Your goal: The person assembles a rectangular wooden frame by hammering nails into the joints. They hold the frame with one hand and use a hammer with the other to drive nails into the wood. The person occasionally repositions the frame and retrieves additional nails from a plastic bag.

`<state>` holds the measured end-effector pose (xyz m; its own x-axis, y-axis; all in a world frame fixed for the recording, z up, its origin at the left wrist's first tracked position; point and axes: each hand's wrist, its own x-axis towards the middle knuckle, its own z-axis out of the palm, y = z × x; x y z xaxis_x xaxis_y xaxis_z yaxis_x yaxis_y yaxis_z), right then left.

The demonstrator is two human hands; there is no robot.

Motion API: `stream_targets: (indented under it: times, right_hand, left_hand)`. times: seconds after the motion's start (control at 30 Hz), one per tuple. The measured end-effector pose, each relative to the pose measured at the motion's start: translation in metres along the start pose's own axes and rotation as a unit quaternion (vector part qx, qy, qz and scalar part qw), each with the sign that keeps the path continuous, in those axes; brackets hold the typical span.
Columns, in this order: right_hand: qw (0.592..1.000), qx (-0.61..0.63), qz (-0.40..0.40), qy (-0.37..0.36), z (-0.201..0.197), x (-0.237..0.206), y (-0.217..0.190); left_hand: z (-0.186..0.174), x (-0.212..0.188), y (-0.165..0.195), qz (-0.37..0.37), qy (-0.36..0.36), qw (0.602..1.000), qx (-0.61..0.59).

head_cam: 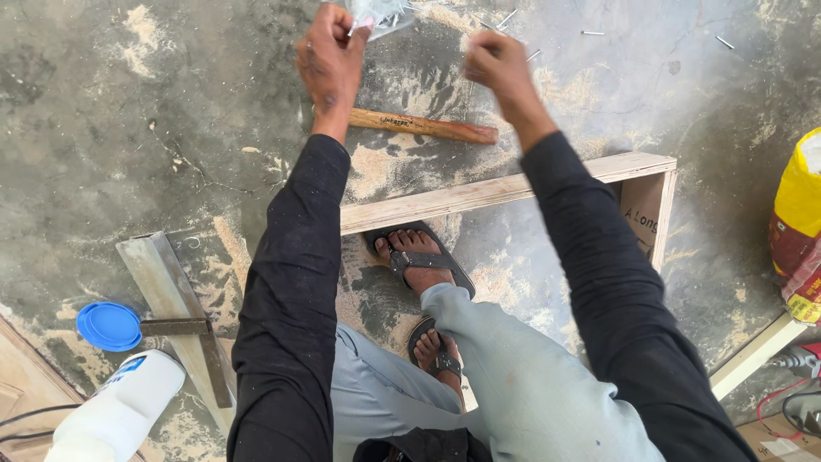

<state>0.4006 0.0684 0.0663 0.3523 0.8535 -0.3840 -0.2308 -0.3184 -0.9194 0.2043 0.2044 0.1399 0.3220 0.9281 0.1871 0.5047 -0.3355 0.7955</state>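
Observation:
My left hand (329,58) is raised at the top of the view, fingers pinched on a clear plastic bag (376,14) that runs off the top edge. My right hand (498,62) is beside it, closed in a loose fist; what it grips is too small to tell. Below the hands a wooden hammer handle (423,127) lies on the dusty concrete floor. Loose nails (592,32) are scattered at the top right. A plywood frame (479,194) stands on edge in front of my sandalled feet (419,261).
A try square (184,326) lies on a wooden strip (162,287) at the left, next to a blue lid (109,326) and a white bottle (120,411). A yellow and red sack (800,222) stands at the right edge. A power tool (800,364) and cables lie bottom right.

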Motion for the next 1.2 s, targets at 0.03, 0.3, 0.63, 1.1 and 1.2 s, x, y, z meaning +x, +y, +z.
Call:
stream_targets:
  times: [0.03,0.3,0.63,1.1,1.2]
  right_hand:
    - [1.000,0.009,0.005,-0.011,0.019,0.007,-0.006]
    - [0.977,0.196,-0.060,0.062,0.122,0.025,-0.031]
    - [0.952,-0.009,-0.289,0.102,0.133,-0.014,-0.011]
    - [0.855,-0.454,-0.250,0.022,0.098,-0.006,0.000]
    - [0.814,-0.520,-0.259,0.001,0.082,-0.022,-0.012]
  left_hand:
    - [-0.001,-0.002,0.002,0.010,-0.001,1.000,0.003]
    - [-0.014,-0.029,0.013,0.068,-0.018,0.997,0.015]
    - [-0.017,-0.044,0.004,0.001,-0.038,0.997,-0.061]
    - [-0.010,-0.044,-0.017,0.139,0.024,0.987,0.071]
    - [-0.021,-0.044,-0.033,0.225,0.042,0.962,0.151]
